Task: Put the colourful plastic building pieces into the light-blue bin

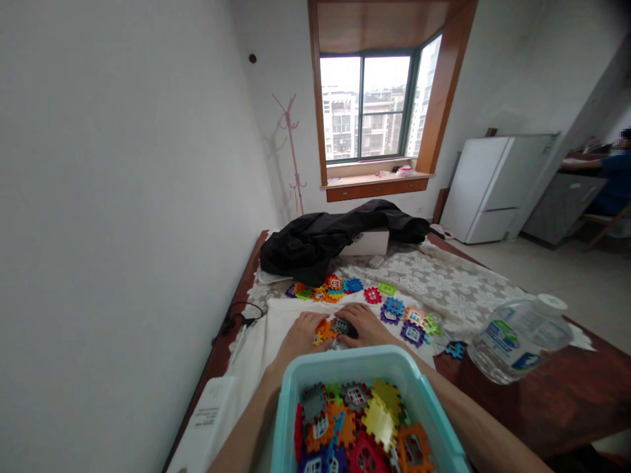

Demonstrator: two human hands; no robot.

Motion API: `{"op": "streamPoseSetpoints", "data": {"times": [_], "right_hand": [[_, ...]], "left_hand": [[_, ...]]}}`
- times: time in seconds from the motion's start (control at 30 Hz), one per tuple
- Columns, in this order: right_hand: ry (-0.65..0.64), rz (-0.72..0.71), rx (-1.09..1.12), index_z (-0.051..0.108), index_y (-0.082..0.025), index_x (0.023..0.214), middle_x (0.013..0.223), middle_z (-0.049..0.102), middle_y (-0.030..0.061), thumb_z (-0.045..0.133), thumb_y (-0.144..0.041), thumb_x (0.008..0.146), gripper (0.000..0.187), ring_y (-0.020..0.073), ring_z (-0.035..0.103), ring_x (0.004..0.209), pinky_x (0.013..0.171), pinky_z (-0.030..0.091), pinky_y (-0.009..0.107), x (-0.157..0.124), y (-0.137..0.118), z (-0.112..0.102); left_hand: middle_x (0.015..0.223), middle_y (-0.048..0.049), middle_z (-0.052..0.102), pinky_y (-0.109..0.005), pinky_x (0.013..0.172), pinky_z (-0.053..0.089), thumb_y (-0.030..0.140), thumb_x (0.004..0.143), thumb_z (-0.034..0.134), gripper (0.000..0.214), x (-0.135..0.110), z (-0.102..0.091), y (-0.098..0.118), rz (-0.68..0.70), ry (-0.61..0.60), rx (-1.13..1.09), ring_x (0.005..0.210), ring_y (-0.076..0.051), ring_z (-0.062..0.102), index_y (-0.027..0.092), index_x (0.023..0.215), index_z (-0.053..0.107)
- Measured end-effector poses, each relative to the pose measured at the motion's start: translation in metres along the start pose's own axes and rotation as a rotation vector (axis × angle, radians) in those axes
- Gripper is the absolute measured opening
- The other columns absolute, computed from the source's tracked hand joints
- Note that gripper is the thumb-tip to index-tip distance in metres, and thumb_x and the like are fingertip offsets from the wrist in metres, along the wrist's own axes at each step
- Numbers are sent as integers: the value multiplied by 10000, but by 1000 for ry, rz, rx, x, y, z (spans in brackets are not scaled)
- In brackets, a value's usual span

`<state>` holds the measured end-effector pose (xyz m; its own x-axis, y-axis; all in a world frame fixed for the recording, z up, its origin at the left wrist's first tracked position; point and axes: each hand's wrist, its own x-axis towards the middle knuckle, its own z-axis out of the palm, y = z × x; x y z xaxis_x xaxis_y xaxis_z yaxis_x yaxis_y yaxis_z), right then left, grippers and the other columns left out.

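The held pieces [325,330] were orange and dark grey, the bin [345,359] aqua, the fabric [315,233] along the red-brown tabletop's [542,414] far edge black, the tablecloth [463,279] grey with white flowers.

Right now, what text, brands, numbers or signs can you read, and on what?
Nothing legible.
Clear bottle, label: printed, too blurred to read.
White object at lower left: lines of dark print, too small and blurred.
Fridge: marking near its top right corner, too small.

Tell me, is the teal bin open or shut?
Open: the teal bin is uncovered on top, with colorful plastic pieces visible inside.
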<state>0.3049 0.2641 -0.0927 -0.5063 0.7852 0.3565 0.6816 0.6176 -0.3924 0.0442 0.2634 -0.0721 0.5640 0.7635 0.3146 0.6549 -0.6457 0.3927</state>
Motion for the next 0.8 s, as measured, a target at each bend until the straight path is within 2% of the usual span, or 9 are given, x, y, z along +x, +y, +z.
{"op": "streamPoseSetpoints", "data": {"times": [0.1,0.17,0.23,0.3,0.43,0.63,0.73,0.8], "right_hand": [[29,50,-44,690,-203,1426,1390,710,153,805,-399,913,561,334,614,1317,1181,420,544,0,-4,-4],[2,40,-70,677,-227,1459,1403,697,147,832,-479,895,638,349,595,1318,1174,416,558,0,-3,-4],[-36,14,-83,674,-250,1470,1433,680,144,870,-575,849,727,368,573,1336,1172,410,572,1,-1,-3],[-56,5,-85,704,-244,1415,1417,684,146,892,-632,809,744,375,572,1322,1154,421,569,1,1,-3],[-34,16,-73,735,-221,1265,1298,711,131,885,-590,829,590,333,609,1216,1082,467,507,0,1,-2],[29,24,-32,691,-211,1184,1277,719,114,863,-467,867,442,318,606,1212,1046,474,466,-1,-2,-1],[19,24,-10,670,-198,1208,1278,721,121,835,-491,900,456,320,612,1212,1053,477,475,-2,-3,-4],[6,3,11,656,-192,1297,1358,707,138,805,-517,935,509,327,602,1266,1096,467,493,-3,-5,-8]], "left_hand": [[1447,-160,680,-560,1194,513,332,904,800,482,0,-3,3,-37,-13,55,1363,-345,601,208,1365,735],[1598,-182,579,-586,1231,474,333,905,806,489,0,-1,5,-51,-50,107,1476,-376,522,206,1372,740],[1647,-180,543,-584,1250,451,271,894,803,547,0,1,6,-56,-98,133,1526,-384,480,199,1428,707],[1562,-171,627,-537,1235,472,241,872,812,608,0,2,7,-47,-111,108,1469,-359,537,176,1461,674],[1379,-146,733,-513,1156,525,378,885,834,584,1,2,8,-11,-88,54,1301,-342,631,163,1409,694],[1398,-139,737,-514,1172,518,417,948,795,520,2,0,10,14,-85,61,1316,-330,641,172,1397,702],[1381,-129,752,-501,1161,526,414,977,763,474,2,-2,15,-1,-80,52,1314,-328,651,176,1384,711],[1350,-123,770,-497,1151,529,407,997,735,417,3,-5,20,-14,-77,47,1291,-329,667,175,1344,734]]}}
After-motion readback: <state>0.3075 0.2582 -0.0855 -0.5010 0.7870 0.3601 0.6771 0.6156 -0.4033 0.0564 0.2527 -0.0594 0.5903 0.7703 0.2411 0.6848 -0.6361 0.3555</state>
